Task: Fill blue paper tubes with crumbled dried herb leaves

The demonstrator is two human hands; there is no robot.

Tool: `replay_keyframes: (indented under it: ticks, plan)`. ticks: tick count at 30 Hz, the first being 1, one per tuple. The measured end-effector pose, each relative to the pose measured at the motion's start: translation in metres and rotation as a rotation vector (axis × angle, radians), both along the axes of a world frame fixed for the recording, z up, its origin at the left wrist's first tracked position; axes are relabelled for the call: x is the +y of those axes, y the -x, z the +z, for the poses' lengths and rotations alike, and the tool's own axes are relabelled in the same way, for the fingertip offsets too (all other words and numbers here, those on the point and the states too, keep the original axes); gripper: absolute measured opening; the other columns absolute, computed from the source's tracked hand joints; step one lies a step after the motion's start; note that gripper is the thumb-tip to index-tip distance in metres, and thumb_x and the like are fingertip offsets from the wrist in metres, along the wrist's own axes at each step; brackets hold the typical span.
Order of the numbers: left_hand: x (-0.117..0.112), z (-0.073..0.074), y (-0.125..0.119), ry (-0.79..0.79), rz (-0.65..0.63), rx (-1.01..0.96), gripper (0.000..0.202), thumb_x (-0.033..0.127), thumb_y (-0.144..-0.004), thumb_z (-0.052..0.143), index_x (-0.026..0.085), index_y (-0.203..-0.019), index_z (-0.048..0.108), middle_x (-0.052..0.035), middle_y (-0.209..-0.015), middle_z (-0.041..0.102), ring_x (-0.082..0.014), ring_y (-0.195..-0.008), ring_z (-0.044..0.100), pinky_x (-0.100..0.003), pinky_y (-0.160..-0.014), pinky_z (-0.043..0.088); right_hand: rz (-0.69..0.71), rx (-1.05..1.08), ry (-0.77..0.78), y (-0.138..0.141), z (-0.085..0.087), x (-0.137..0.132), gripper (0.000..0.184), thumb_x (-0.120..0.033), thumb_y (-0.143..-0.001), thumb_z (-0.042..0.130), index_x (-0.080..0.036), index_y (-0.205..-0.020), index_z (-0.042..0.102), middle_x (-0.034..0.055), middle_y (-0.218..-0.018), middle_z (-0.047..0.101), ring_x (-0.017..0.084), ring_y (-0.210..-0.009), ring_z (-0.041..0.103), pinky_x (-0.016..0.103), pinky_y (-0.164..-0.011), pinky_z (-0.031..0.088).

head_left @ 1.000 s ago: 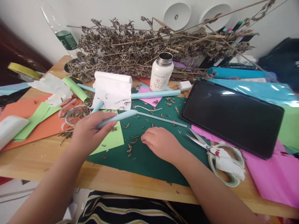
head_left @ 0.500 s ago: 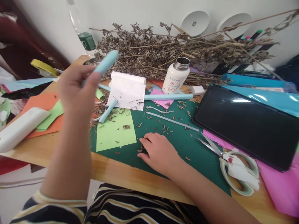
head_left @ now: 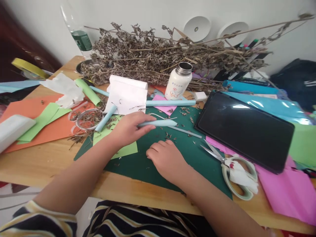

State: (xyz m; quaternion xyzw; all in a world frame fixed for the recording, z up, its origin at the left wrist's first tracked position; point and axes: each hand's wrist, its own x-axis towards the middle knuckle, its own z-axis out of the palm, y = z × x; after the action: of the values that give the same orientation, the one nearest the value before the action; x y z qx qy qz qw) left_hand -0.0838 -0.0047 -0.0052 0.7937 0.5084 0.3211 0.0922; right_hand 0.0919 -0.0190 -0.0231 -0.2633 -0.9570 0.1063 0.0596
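My left hand (head_left: 128, 128) is closed around a rolled light-blue paper tube (head_left: 160, 123), holding it level just above the dark green sheet (head_left: 153, 168). My right hand (head_left: 166, 158) rests on that green sheet with its fingers curled under; nothing shows in it. Dried leaf crumbs lie scattered around both hands. A light-green paper (head_left: 125, 149) lies partly under my left wrist. A thin pale strip (head_left: 185, 131) lies just beyond the tube's tip.
Scissors (head_left: 232, 168) with tissue on the handles lie to the right, next to a black tablet (head_left: 244, 130). A white bottle (head_left: 178, 80), dried branches (head_left: 160, 56), white folded paper (head_left: 127, 95), two more blue tubes and coloured sheets crowd the wooden table (head_left: 44, 164).
My left hand, raised high at the left with the blue tube half a second ago, has come back down to the green sheet. My right hand has barely moved.
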Motion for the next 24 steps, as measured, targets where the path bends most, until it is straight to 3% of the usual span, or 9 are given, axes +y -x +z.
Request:
replay_keyframes:
  ticks: [3, 7, 9, 12, 18, 21, 24]
  plan:
    - [0.000, -0.002, 0.002, -0.028, -0.047, 0.035, 0.025, 0.032, -0.078, 0.051, 0.015, -0.093, 0.061, -0.0038, -0.078, 0.064, -0.0132, -0.069, 0.058, -0.021, -0.061, 0.043, -0.120, 0.288, 0.194, -0.021, 0.012, 0.014, 0.012, -0.016, -0.078, 0.050, -0.019, -0.070, 0.058, -0.0002, -0.072, 0.061, 0.013, -0.068, 0.052, 0.028, -0.062, 0.033]
    - [-0.004, -0.002, -0.005, -0.046, -0.109, 0.003, 0.021, 0.029, -0.080, 0.050, 0.015, -0.093, 0.059, -0.0034, -0.076, 0.063, -0.0121, -0.069, 0.057, -0.021, -0.063, 0.044, -0.526, 1.038, 0.407, -0.046, 0.020, 0.034, 0.004, -0.020, -0.075, 0.055, -0.023, -0.074, 0.058, -0.0029, -0.072, 0.059, 0.010, -0.064, 0.053, 0.022, -0.057, 0.041]
    - [-0.008, -0.003, -0.012, -0.051, -0.199, -0.006, 0.020, 0.027, -0.080, 0.050, 0.014, -0.094, 0.058, -0.0045, -0.079, 0.062, -0.0120, -0.070, 0.056, -0.021, -0.063, 0.045, -0.587, 1.254, 0.478, -0.048, 0.017, 0.037, 0.003, -0.021, -0.073, 0.058, -0.024, -0.074, 0.059, -0.0035, -0.071, 0.059, 0.008, -0.061, 0.052, 0.021, -0.054, 0.042]
    - [-0.012, -0.005, -0.022, -0.099, -0.241, 0.000, 0.019, 0.024, -0.079, 0.052, 0.015, -0.095, 0.056, -0.0054, -0.080, 0.059, -0.0113, -0.071, 0.055, -0.020, -0.062, 0.046, -0.508, 1.266, 0.579, -0.044, 0.010, 0.036, 0.005, -0.019, -0.070, 0.061, -0.024, -0.072, 0.061, -0.0033, -0.070, 0.059, 0.007, -0.058, 0.051, 0.019, -0.051, 0.042]
    - [-0.015, -0.005, -0.026, -0.291, -0.110, 0.013, 0.017, 0.020, -0.078, 0.053, 0.015, -0.094, 0.053, -0.0059, -0.081, 0.054, -0.0129, -0.074, 0.053, -0.023, -0.066, 0.047, -0.364, 1.250, 0.626, -0.040, 0.009, 0.032, 0.009, -0.016, -0.073, 0.058, -0.025, -0.074, 0.061, -0.0035, -0.072, 0.059, 0.008, -0.060, 0.051, 0.020, -0.051, 0.042]
    - [-0.016, -0.004, -0.025, -0.289, -0.050, 0.036, 0.017, 0.019, -0.077, 0.054, 0.015, -0.094, 0.053, -0.0055, -0.082, 0.052, -0.0122, -0.073, 0.053, -0.022, -0.065, 0.047, -0.338, 1.174, 0.521, -0.043, 0.012, 0.031, 0.010, -0.015, -0.073, 0.058, -0.024, -0.076, 0.060, -0.0026, -0.074, 0.059, 0.009, -0.065, 0.052, 0.022, -0.056, 0.044]
    - [-0.017, -0.002, -0.025, -0.301, -0.035, 0.038, 0.015, 0.019, -0.077, 0.053, 0.015, -0.092, 0.053, -0.0044, -0.081, 0.051, -0.0109, -0.070, 0.052, -0.020, -0.063, 0.047, -0.333, 1.069, 0.311, -0.045, 0.015, 0.030, 0.012, -0.013, -0.072, 0.058, -0.023, -0.078, 0.058, -0.0011, -0.076, 0.059, 0.012, -0.069, 0.053, 0.026, -0.062, 0.045]
